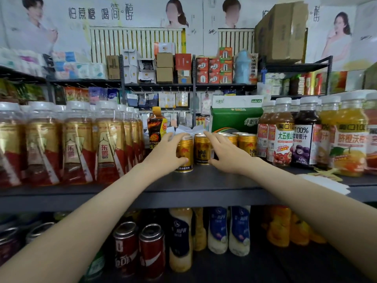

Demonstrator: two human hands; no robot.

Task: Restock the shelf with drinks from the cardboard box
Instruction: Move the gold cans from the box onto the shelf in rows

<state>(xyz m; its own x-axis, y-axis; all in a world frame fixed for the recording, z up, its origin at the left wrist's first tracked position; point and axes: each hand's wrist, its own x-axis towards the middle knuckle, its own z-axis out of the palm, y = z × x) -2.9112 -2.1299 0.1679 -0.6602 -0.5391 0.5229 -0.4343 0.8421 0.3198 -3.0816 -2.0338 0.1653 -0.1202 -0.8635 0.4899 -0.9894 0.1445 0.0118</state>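
Several gold energy-drink cans stand in a group on the dark shelf (204,186). My left hand (165,152) grips the front-left gold can (186,153), fingers over its top and thumb across its side. Beside it stands a second gold can (202,149). My right hand (226,154) reaches in just to the right of that can, fingers stretched out, index tip near its rim; whether it touches I cannot tell. More gold cans (246,144) stand behind my right hand. No cardboard box of drinks shows near my hands.
Red-and-gold bottles (106,144) fill the shelf's left side. Juice bottles (283,135) crowd the right. A green carton (236,117) and a black-orange bottle (156,127) stand behind the cans. Red cans (138,248) and pale bottles sit on the lower shelf.
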